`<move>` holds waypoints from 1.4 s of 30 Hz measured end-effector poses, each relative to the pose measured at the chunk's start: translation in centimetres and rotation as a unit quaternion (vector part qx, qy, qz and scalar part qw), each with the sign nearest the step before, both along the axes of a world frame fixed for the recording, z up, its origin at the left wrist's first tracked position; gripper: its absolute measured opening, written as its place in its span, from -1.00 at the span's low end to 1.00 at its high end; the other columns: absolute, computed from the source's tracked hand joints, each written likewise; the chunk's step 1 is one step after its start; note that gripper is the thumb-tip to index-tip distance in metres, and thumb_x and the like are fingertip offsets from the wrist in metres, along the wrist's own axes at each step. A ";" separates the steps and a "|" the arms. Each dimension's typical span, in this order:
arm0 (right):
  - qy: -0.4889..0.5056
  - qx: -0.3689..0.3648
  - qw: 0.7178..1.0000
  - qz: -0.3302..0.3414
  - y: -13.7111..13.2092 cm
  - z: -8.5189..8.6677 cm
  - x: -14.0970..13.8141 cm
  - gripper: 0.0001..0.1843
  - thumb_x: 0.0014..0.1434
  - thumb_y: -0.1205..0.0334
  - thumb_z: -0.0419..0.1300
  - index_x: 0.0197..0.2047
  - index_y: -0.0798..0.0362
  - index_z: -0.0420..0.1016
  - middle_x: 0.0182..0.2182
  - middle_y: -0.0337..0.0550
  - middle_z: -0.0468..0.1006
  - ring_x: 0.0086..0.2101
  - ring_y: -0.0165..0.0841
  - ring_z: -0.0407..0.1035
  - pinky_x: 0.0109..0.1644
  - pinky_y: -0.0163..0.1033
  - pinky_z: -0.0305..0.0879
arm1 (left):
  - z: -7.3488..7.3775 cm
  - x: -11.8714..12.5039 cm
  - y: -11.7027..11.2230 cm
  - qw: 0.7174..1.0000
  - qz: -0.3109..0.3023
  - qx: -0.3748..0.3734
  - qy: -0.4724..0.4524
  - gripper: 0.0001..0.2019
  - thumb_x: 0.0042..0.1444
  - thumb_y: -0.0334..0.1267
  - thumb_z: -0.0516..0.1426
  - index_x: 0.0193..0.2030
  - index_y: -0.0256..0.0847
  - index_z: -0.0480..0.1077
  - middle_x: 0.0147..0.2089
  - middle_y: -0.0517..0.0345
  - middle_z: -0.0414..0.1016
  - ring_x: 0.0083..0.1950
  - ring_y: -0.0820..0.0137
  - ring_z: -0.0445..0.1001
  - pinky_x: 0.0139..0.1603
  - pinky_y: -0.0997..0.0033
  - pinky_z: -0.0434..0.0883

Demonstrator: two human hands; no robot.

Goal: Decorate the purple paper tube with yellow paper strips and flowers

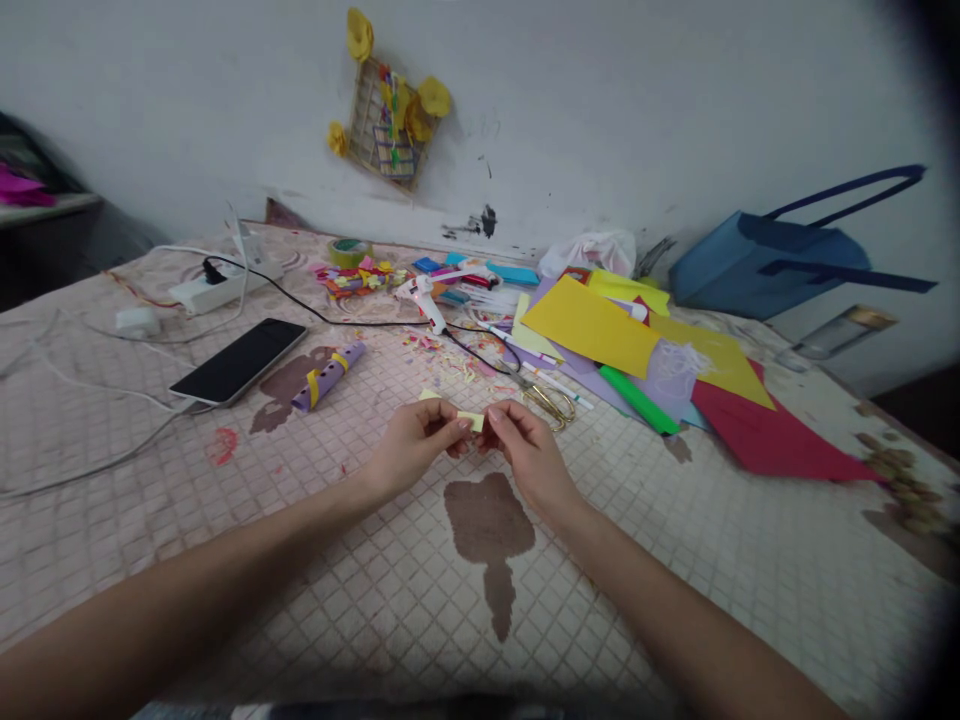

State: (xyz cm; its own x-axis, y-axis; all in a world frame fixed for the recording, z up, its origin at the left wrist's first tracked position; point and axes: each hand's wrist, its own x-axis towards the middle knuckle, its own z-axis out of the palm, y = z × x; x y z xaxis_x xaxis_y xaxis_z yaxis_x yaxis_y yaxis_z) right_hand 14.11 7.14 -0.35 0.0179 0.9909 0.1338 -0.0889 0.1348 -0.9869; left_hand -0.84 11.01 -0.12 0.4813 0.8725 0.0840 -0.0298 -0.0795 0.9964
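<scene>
My left hand (411, 450) and my right hand (529, 452) meet at the middle of the quilted bedsheet (660, 590). Between their fingertips they pinch a small pale yellow paper strip (471, 421), whose other end (429, 395) sticks out behind my left hand. Its middle is hidden by my fingers. Just beyond my right hand lie gold-handled scissors (546, 405). A white hot glue gun (420, 300) rests farther ahead, and a purple paper tube with yellow bands (328, 376) lies to the left.
A black smartphone (238, 361), a white power strip (217, 286) and cables lie at left. Paper scraps surround the glue gun. Coloured card sheets (591, 325) spread right, with a blue bag (765, 265) behind them. A tape roll (349, 253) stands near the wall.
</scene>
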 end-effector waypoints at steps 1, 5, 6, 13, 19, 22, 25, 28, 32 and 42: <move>0.003 -0.002 1.000 -0.002 0.0 0.0 0.0 -0.76 0.16 0.07 0.05 -0.42 0.02 0.36 -0.53 -0.27 0.36 -0.47 -0.42 0.28 -0.36 -0.29 0.26 | 0.0 0.0 0.0 1.000 -0.001 -0.002 -0.002 -0.77 0.02 -0.15 0.16 -0.42 -0.31 0.33 -0.51 0.17 0.39 -0.49 0.50 0.36 -0.44 0.48 0.33; 0.004 -0.004 1.000 -0.003 0.0 0.0 -0.1 -0.74 0.15 0.04 0.06 -0.43 0.03 0.36 -0.54 -0.26 0.37 -0.48 -0.42 0.28 -0.36 -0.28 0.27 | 0.1 0.0 -0.1 1.000 0.000 -0.002 -0.007 -0.77 0.02 -0.16 0.16 -0.43 -0.31 0.32 -0.51 0.18 0.38 -0.50 0.52 0.34 -0.46 0.50 0.31; 0.000 -0.003 1.000 -0.001 0.0 0.0 0.0 -0.75 0.15 0.04 0.07 -0.43 0.03 0.36 -0.53 -0.26 0.37 -0.48 -0.42 0.28 -0.35 -0.28 0.26 | 0.1 0.0 -0.1 1.000 0.000 -0.001 -0.007 -0.78 0.02 -0.16 0.16 -0.43 -0.31 0.31 -0.52 0.19 0.38 -0.50 0.53 0.34 -0.47 0.51 0.31; -0.045 0.008 0.999 -0.004 0.0 0.2 0.2 -0.82 0.08 0.10 0.16 -0.40 0.04 0.36 -0.52 -0.27 0.37 -0.47 -0.43 0.27 -0.36 -0.30 0.23 | 0.0 0.0 -0.2 1.000 -0.006 -0.015 -0.004 -0.77 0.00 -0.16 0.17 -0.44 -0.31 0.31 -0.52 0.18 0.40 -0.51 0.52 0.36 -0.47 0.50 0.33; -0.069 0.008 0.998 -0.002 0.1 0.2 0.4 -0.82 0.09 0.13 0.14 -0.45 0.04 0.31 -0.55 -0.30 0.32 -0.50 -0.45 0.21 -0.39 -0.32 0.18 | 0.4 0.2 -0.3 0.998 -0.019 -0.063 0.003 -0.69 0.08 -0.06 0.07 -0.46 -0.32 0.32 -0.53 0.15 0.42 -0.51 0.48 0.41 -0.44 0.46 0.37; -0.068 0.004 0.998 -0.004 0.1 0.2 0.5 -0.82 0.08 0.15 0.14 -0.47 0.04 0.30 -0.57 -0.31 0.30 -0.52 -0.46 0.19 -0.41 -0.33 0.15 | 0.5 0.1 -0.2 0.998 -0.030 -0.059 0.022 -0.68 0.08 -0.05 0.07 -0.48 -0.31 0.32 -0.56 0.14 0.41 -0.52 0.48 0.40 -0.46 0.47 0.36; -0.063 -0.009 0.998 0.007 0.1 0.2 0.5 -0.82 0.09 0.13 0.15 -0.46 0.04 0.32 -0.57 -0.32 0.32 -0.52 -0.46 0.20 -0.41 -0.33 0.15 | 0.5 0.0 0.0 0.999 -0.037 -0.017 0.035 -0.72 0.06 -0.11 0.10 -0.49 -0.30 0.30 -0.57 0.18 0.39 -0.54 0.51 0.36 -0.49 0.50 0.32; -0.041 -0.028 0.998 0.027 0.0 0.1 0.4 -0.76 0.13 0.06 0.09 -0.44 0.04 0.34 -0.56 -0.29 0.35 -0.51 -0.44 0.24 -0.40 -0.32 0.19 | 0.4 -0.1 0.0 0.999 -0.024 0.015 0.038 -0.74 0.07 -0.13 0.09 -0.50 -0.29 0.28 -0.58 0.21 0.36 -0.54 0.53 0.33 -0.51 0.53 0.28; -0.044 -0.033 0.998 0.035 0.1 -0.1 0.4 -0.74 0.10 0.04 0.12 -0.46 0.05 0.34 -0.57 -0.29 0.36 -0.51 -0.44 0.24 -0.40 -0.32 0.19 | 0.4 -0.1 0.0 0.999 -0.017 0.003 0.039 -0.73 0.07 -0.12 0.09 -0.50 -0.28 0.26 -0.59 0.23 0.35 -0.56 0.54 0.32 -0.52 0.53 0.28; -0.093 -0.022 0.995 0.034 0.3 -0.5 0.7 -0.74 0.12 0.06 0.10 -0.47 0.06 0.31 -0.59 -0.30 0.31 -0.55 -0.47 0.17 -0.47 -0.35 0.11 | -0.6 0.0 0.2 0.995 -0.077 -0.044 0.039 -0.72 0.02 -0.10 0.13 -0.51 -0.28 0.25 -0.57 0.25 0.33 -0.57 0.56 0.31 -0.55 0.55 0.26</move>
State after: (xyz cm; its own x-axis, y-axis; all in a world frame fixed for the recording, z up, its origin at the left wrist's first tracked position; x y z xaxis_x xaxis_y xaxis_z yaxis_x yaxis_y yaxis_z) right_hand 14.81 7.44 -0.81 -0.0709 0.9938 0.0852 0.0890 0.0914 -0.9918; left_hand -0.82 11.20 -0.75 0.6122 0.7900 -0.0326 0.0433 0.0077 0.9990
